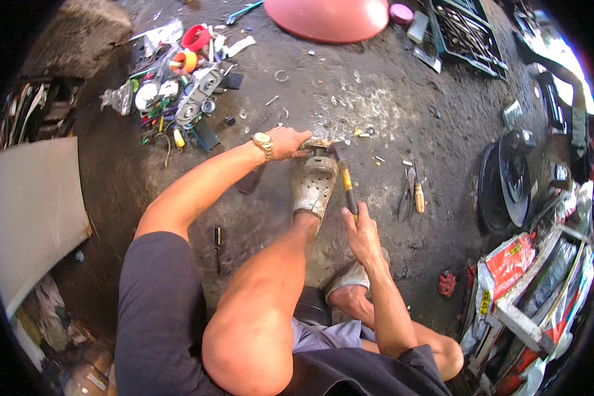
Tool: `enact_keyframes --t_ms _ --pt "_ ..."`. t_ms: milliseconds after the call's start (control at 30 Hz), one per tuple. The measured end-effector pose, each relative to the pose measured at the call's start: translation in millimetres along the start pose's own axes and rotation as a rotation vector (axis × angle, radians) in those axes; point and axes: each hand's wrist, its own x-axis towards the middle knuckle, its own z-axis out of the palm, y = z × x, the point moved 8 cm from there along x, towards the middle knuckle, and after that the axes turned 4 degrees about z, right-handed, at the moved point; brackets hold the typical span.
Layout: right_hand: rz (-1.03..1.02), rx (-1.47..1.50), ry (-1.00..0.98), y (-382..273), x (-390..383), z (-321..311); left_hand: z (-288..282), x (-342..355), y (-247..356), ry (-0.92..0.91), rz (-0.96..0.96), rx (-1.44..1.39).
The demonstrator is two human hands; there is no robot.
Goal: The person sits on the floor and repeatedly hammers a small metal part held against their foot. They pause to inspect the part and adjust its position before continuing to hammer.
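My right hand (363,232) is closed round the grip of a hammer (348,182) with a yellow and black handle. The dark hammer head lies beside a small metal-looking piece (319,143) at the toe of my worn clog (310,181). With a gold watch on its wrist, my left hand (289,142) grips the left end of that piece. Its exact kind cannot be made out. Pliers (404,191) and a wooden-handled screwdriver (418,196) rest on the dark ground to the right. Left of my leg lies a black-handled screwdriver (218,249).
Scrap plastic and metal parts (195,96) are heaped at the far left. A red basin (330,18) and a crate of tools (472,39) stand at the back. On the right are a black reel (505,181) and a cluttered frame (521,323). A pale panel (38,214) leans at left.
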Motion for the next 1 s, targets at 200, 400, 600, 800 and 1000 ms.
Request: enact_keyframes --t_ms 200,400,600,800,1000 --pt "-0.528 0.542 0.320 -67 -57 -45 4 -10 -3 0.037 0.036 -0.013" --pt "-0.049 -0.058 0.101 -1 -2 9 8 -3 2 0.024 0.003 0.023" --pt "-0.219 0.615 0.216 -84 -48 -32 9 -17 -9 0.070 0.010 0.009" --pt "-0.241 0.220 0.296 -4 -3 0 0 -2 5 0.072 0.030 0.007" --pt "-0.193 0.489 0.188 -67 -33 -27 4 -14 -6 0.086 -0.003 -0.001"
